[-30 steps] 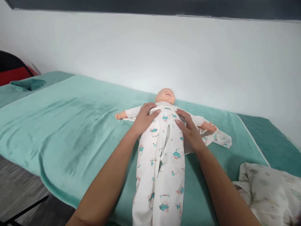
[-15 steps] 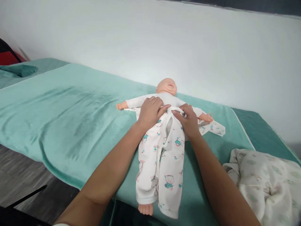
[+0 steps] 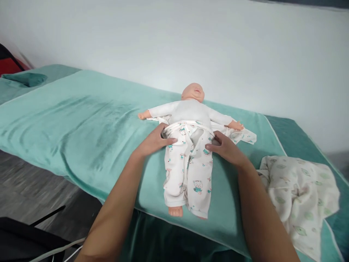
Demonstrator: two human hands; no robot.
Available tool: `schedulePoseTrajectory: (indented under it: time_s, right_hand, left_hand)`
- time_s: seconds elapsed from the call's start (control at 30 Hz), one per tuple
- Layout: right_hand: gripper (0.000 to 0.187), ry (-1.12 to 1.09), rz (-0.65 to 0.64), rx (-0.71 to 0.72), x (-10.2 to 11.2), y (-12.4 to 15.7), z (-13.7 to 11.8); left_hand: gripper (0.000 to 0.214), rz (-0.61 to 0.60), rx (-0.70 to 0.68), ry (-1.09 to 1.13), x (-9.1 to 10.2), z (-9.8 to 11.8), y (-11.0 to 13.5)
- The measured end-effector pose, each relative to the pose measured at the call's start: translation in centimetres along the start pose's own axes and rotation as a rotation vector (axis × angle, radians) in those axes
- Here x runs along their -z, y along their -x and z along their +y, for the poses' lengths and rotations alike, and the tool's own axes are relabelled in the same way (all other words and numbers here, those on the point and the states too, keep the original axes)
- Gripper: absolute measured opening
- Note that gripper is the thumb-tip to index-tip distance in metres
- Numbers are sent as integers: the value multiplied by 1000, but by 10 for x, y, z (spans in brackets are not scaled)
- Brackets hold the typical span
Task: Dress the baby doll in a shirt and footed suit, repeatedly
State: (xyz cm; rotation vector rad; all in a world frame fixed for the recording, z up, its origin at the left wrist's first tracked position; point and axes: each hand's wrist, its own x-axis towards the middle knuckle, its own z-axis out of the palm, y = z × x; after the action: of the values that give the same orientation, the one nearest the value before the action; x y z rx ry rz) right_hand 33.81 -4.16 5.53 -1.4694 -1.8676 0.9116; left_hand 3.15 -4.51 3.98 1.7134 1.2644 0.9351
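Observation:
A baby doll [image 3: 193, 91] lies on its back, arms spread, in a white long-sleeved top [image 3: 191, 110]. White baby pants [image 3: 200, 169] with cartoon animal prints cover its legs, the waistband across the belly and a gap showing at the crotch. My left hand [image 3: 155, 140] grips the pants at the left side of the waist, thumb in front and fingers partly hidden. On the opposite side, my right hand [image 3: 225, 147] holds them in the same way. One bare foot [image 3: 175, 211] pokes out of the left leg. Beneath the doll's arms lies a matching printed garment [image 3: 245, 136].
A green velvet cover [image 3: 89, 127] drapes the bed, which stands against a white wall. Right of the doll is a crumpled leaf-print cloth [image 3: 302, 196]. A black object and pale cables [image 3: 62, 247] are at lower left.
Both hands have moved from the front middle of the waistband out to its sides. The waistband now lies flatter across the belly. The view has shifted slightly.

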Motion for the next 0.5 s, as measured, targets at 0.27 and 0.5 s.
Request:
schedulePoseTrajectory:
  time_s: [0.27,0.5]
  right_hand:
    - [10,309,605,-6,-51,33,-26]
    - [22,-58,404,-63,-50,45,-26]
  left_hand:
    - [19,457,-116,-142,-34,1,11]
    - [26,262,-41,71,-29,1,20]
